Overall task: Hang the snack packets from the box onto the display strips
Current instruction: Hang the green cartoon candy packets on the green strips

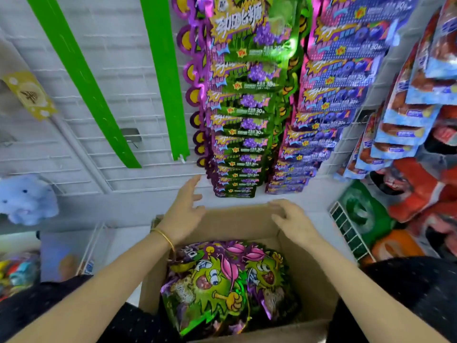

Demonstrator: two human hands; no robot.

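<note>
An open cardboard box [311, 276] sits low in front of me, holding several green and purple snack packets [222, 280] with a cartoon face. My left hand [183, 211] hovers over the box's far left corner, fingers spread, holding nothing. My right hand [291, 219] rests on the box's far rim, fingers apart. Two bare green display strips [79, 78] [165, 78] hang on the white wire grid. To their right hang filled strips of green grape packets [244, 115] and blue-purple packets [329, 107].
Red and blue snack bags [408, 120] hang at the right, above a green box [358, 214]. A blue plush toy [27, 199] hangs at the left below a yellow tag [32, 95]. A metal hook [132, 137] juts from the grid between the bare strips.
</note>
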